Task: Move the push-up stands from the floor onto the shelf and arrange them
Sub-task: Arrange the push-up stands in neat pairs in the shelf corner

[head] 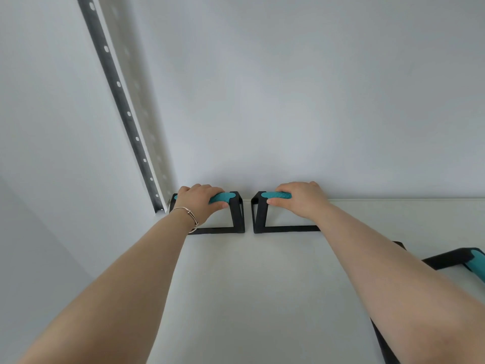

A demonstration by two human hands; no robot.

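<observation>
Two black push-up stands with teal grips stand side by side at the back of the white shelf [249,285], against the wall. My left hand [200,202] is wrapped around the teal grip of the left stand [236,214], which sits in the back left corner. My right hand [301,200] is wrapped around the grip of the right stand [258,214]. A narrow gap separates the two stands. A third black and teal stand [456,258] lies at the right edge of the shelf, partly hidden by my right forearm.
A perforated metal upright [119,101] rises along the left wall corner beside the left stand. The white back wall [288,101] stands directly behind both stands. The shelf surface stretches toward me between my forearms.
</observation>
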